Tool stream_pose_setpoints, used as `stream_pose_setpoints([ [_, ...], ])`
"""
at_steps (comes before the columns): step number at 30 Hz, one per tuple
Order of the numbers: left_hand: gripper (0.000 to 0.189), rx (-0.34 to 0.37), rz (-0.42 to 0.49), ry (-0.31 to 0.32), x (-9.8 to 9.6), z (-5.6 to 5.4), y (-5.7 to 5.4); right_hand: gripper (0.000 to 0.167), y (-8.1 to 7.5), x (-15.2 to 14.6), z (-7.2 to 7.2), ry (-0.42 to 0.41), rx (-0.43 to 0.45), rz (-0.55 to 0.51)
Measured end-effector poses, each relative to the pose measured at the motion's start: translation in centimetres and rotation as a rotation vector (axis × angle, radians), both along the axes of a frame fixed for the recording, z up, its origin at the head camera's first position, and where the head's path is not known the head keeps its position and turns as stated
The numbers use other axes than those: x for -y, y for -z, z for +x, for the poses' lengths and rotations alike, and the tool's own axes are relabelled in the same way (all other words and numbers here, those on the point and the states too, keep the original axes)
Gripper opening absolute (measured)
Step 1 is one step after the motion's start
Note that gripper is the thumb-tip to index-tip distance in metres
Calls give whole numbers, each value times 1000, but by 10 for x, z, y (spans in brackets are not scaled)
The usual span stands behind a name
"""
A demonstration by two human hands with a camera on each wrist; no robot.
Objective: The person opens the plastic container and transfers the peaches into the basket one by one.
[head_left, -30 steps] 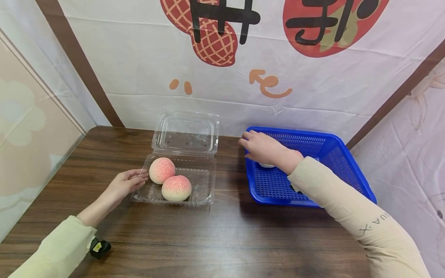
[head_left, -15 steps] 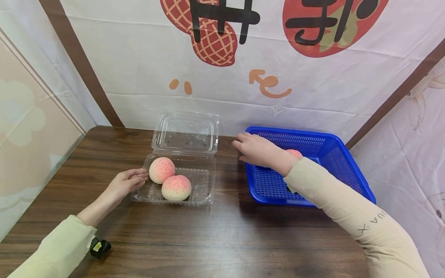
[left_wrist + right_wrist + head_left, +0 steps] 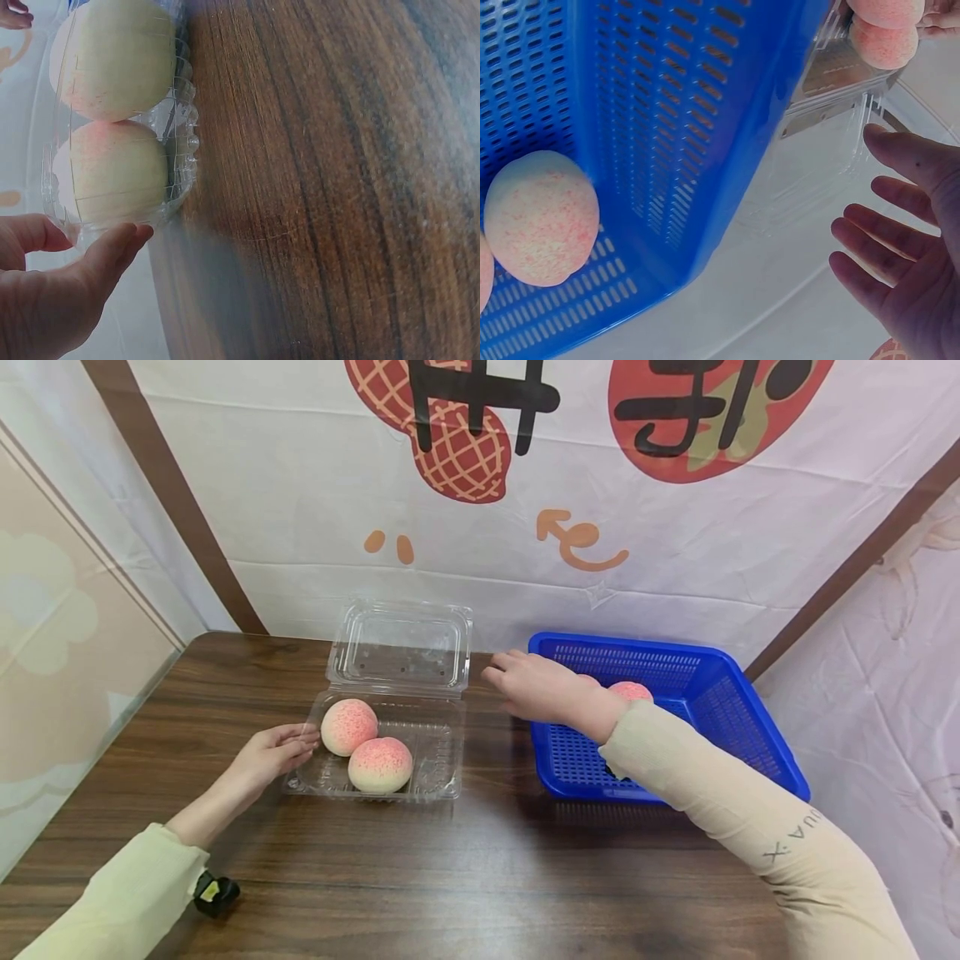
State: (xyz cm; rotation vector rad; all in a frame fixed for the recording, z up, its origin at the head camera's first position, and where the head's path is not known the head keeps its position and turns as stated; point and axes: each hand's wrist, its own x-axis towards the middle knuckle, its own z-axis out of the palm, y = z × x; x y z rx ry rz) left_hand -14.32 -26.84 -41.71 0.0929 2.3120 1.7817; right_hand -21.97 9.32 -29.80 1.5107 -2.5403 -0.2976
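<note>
My left hand (image 3: pixel 273 756) rests its fingertips against the left wall of a clear plastic clamshell box (image 3: pixel 442 743), fingers nearly straight. Two pink and cream peaches (image 3: pixel 349 727) (image 3: pixel 381 766) sit in the box's left half, touching each other; the left wrist view shows them through the wall. My right hand (image 3: pixel 536 689) hovers over the left rim of a blue plastic basket (image 3: pixel 558 789), palm facing the box. Its fingers are spread with nothing in them, as the right wrist view shows. A peach (image 3: pixel 541 217) lies in the basket beside another, partly hidden by my right forearm.
The box's lid (image 3: pixel 401 647) stands raised at the back, close to the printed cloth backdrop (image 3: pixel 300 485). Both containers are on a brown wooden table (image 3: pixel 420 877), the basket at the right. A black strap (image 3: pixel 216 893) is on my left wrist.
My right hand has moved left, from inside the basket to past its left rim, uncovering the peaches behind it. My left hand and the box have stayed still.
</note>
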Motion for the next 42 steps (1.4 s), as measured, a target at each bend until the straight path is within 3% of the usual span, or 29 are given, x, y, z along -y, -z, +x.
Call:
stream_pose_setpoints([
  [13,45,-9,11,3,-1,1,-1,35,-2,16,7,3,2,11],
  [32,45,-6,6,4,-2,1,-2,48,-1,38,14,36,131,14],
  [42,45,-8,13,2,-2,1,-2,45,0,46,15,32,156,16],
])
